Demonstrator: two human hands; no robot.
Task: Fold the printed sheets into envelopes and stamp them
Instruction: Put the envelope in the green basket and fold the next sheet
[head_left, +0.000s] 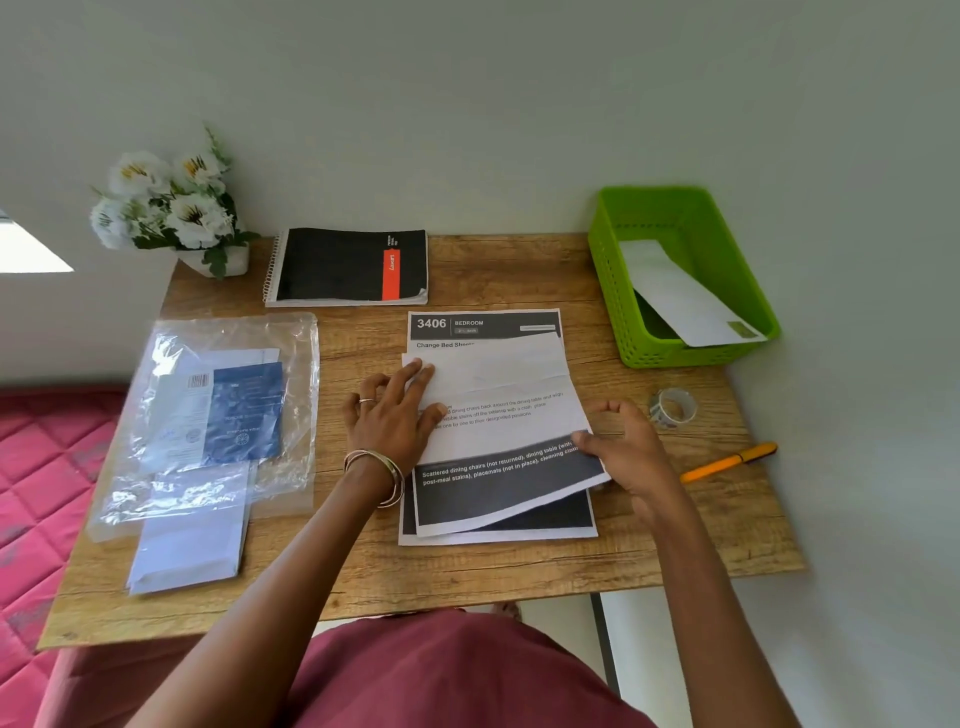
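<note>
White printed sheet (498, 415), top fold down, lies mid-table on a second sheet (498, 535). Our left hand (395, 415) presses it flat, fingers straight; our right hand (623, 447) pinches the near right corner, lifting it. We judge: bring that edge up square, then crease. Envelopes (192, 540) wait at the table's (519, 582) left edge, one lies in the green basket (613, 291) at the far right corner. Tape roll (672, 408) and pen (727, 461) crowd the right; near edge open.

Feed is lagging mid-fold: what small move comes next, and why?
Probably bring the near edge up and over: the right hand pinches the top sheet at its lifted lower corner, while the left hand presses the sheet's already folded far part flat.
</note>
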